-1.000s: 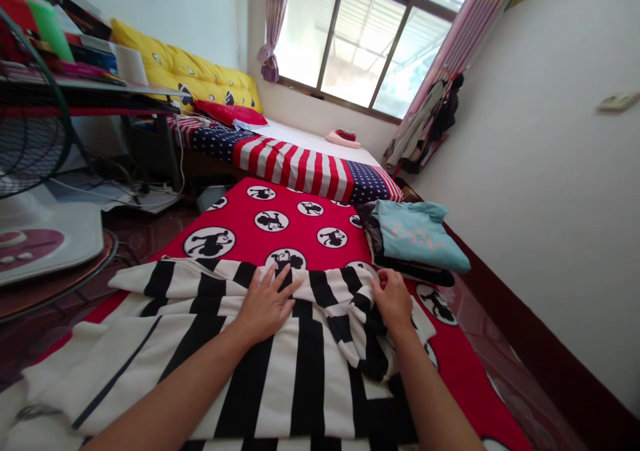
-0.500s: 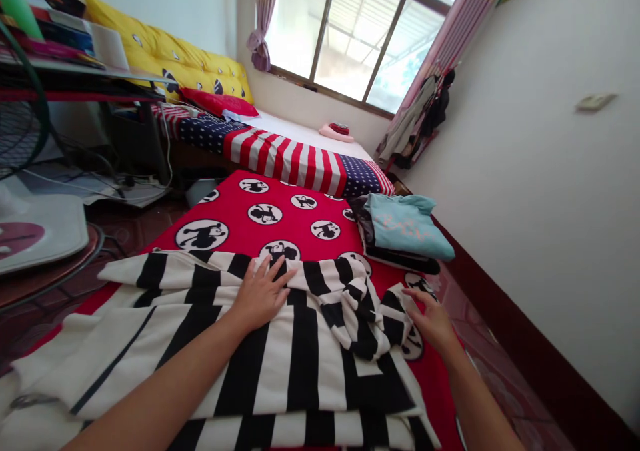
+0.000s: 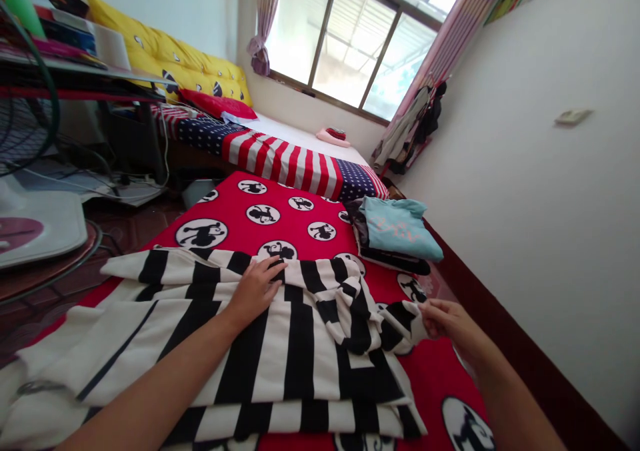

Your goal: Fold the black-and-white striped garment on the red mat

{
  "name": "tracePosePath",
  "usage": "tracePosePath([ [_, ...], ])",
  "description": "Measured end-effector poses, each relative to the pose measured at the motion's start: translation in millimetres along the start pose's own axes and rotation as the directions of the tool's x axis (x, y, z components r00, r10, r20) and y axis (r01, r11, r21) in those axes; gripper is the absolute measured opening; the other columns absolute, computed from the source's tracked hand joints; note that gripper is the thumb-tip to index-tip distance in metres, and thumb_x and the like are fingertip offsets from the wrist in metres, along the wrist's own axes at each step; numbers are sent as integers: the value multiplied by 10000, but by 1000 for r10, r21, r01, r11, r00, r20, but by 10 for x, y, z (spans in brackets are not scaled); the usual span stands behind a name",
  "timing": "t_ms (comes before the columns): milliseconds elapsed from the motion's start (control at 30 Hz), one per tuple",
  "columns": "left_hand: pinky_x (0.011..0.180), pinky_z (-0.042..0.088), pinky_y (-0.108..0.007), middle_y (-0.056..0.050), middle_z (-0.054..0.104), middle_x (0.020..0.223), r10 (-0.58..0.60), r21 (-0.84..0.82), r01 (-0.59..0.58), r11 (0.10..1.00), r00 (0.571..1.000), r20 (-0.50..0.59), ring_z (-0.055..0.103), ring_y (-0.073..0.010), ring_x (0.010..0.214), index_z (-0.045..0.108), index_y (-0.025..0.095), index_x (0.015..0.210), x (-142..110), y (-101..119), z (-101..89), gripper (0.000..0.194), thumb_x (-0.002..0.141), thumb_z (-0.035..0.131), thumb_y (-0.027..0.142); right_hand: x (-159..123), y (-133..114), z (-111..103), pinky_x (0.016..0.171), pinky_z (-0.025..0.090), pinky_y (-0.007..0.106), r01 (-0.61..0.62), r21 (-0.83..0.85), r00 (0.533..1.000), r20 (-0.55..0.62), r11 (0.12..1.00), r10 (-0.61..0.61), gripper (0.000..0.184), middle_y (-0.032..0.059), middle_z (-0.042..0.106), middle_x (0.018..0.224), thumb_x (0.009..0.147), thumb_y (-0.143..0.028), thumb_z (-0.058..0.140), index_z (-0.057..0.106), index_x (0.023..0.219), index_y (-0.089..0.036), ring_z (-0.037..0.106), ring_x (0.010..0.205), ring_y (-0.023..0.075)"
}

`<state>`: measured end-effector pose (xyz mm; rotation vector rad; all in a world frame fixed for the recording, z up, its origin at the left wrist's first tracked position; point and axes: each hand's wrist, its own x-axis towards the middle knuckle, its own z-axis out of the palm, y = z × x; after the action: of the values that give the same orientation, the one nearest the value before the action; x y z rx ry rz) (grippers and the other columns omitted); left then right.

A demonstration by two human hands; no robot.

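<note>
From my feed, the black-and-white striped blanket [image 3: 295,351] fills the lower part of the frame, lying on a red mat [image 3: 310,214] printed with black monkey figures in white circles. Its long axis runs across the view, from the lower left corner toward the right, and the stripes run roughly up and down the frame. Near the middle right, the cloth rises into a loose bunched fold [image 3: 350,311], with a pointed flap [image 3: 403,324] sticking out to the right.

My left hand [image 3: 255,291] rests on the blanket's upper edge, palm down, with the fingers [image 3: 267,271] slightly apart and not clamped on anything. My right hand [image 3: 447,321] is out at the right, and its fingers [image 3: 430,311] are drawn together at the tip of the flap. They touch the cloth there, but I can't tell from this view whether they are actually clamped on it.

The right hand is the nearer one to the flap and the bunched fold, while the left sits well apart from them, to the left of the fold. Just beyond the blanket, at the upper right of the mat, lies a stack of folded clothes [image 3: 395,231] topped by a pale blue garment.
</note>
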<state>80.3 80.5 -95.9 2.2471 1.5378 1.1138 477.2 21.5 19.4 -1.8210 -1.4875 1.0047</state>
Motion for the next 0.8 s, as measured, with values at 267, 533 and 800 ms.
tracePosePath([
  [267, 911, 505, -371, -84, 654, 1155, -247, -664, 191, 723, 969, 10, 646, -225, 998, 634, 199, 1166, -247, 530, -260, 374, 897, 519, 431, -812, -1094, 594, 404, 370, 226, 267, 492, 960, -57, 829, -276, 333, -4, 556, 521, 739, -442, 717, 566, 581, -191, 441, 403, 91],
  [533, 941, 483, -527, -166, 624, 1258, -327, -824, 539, -174, 758, 564, 612, -340, 1128, 466, 199, 1359, -558, 639, -544, 795, 826, 283, 759, -1140, -1205, 1576, 891, 503, 265, 547, 481, 501, 468, 685, -728, 286, 71, 681, 1147, 824, -456, 670, 721, 983, -223, 661, 969, 172],
  [800, 1079, 353, -507, -75, 682, 1189, -429, -552, 638, 536, 770, 472, 553, -353, 1197, 659, 286, 1168, -1151, 365, -839, 628, 600, 744, 541, -395, -418, 1334, 725, 531, 283, 488, 108, 873, -41, 866, -487, 130, 56, 698, 946, 868, -268, 587, 686, 919, -200, 668, 827, 182],
])
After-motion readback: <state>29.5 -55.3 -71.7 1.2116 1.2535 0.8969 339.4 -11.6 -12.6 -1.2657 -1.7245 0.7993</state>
